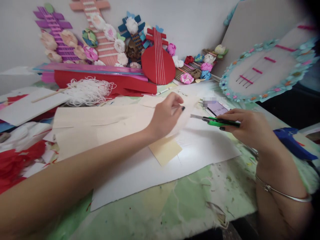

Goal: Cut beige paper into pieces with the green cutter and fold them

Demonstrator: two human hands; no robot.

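- Apparently, a cutting or trimming step is in hand: a cream sheet [112, 125] is laid over the far left part of the white board [205, 146], and a green-and-black utility knife [220, 122] is held above the board's far right part.
- For the next move, a taut sheet and a blade kept clear of the thumb seem to be called for; whether the paper is touched by the blade cannot be told.
- The left hand [168, 115] is reached over the board, its wrist bent upward, and the lifted right end of the sheet seems to be pinched between thumb and fingers.
- By the right hand [250, 128], brought in from the board's right, the knife is gripped with fingers wrapped around its handle, blade directed leftward.
- Beneath the left hand, a yellow paper piece [165, 150] is seen on the board.
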